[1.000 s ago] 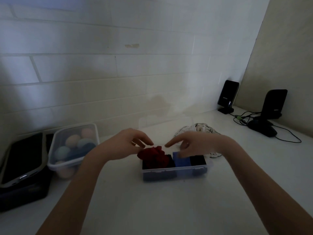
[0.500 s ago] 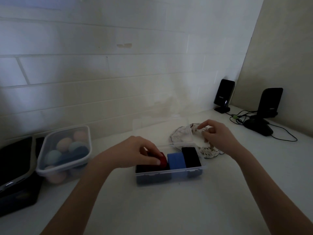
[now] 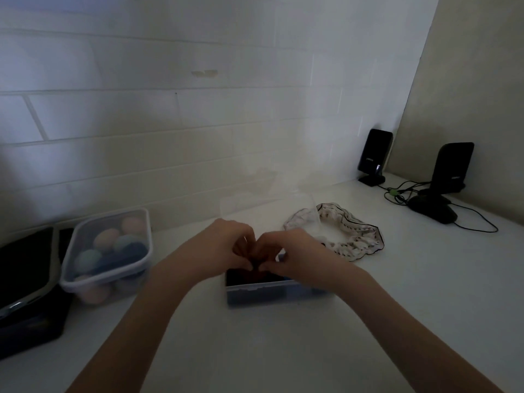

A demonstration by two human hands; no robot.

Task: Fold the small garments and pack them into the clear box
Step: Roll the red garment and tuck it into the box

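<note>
The clear box (image 3: pixel 269 293) sits on the white counter in front of me, its transparent lid (image 3: pixel 269 205) standing open behind it. My left hand (image 3: pixel 226 248) and my right hand (image 3: pixel 292 258) meet over the box's left half, fingers curled down. Their fingertips pinch a dark red garment (image 3: pixel 256 265) that is mostly hidden under them. Dark and blue folded pieces show dimly through the box wall. A white frilled garment with dark trim (image 3: pixel 350 236) lies loose on the counter behind and to the right of the box.
A lidded tub of pastel balls (image 3: pixel 105 251) stands at the left, beside a black case (image 3: pixel 25 282). Two black speakers (image 3: pixel 374 154) (image 3: pixel 452 171) with cables (image 3: pixel 402 194) occupy the back right corner. A tiled wall runs close behind.
My right hand left the white garment and came back to the box, joining my left hand. The red garment, once bunched above the box, now sits down inside it.
</note>
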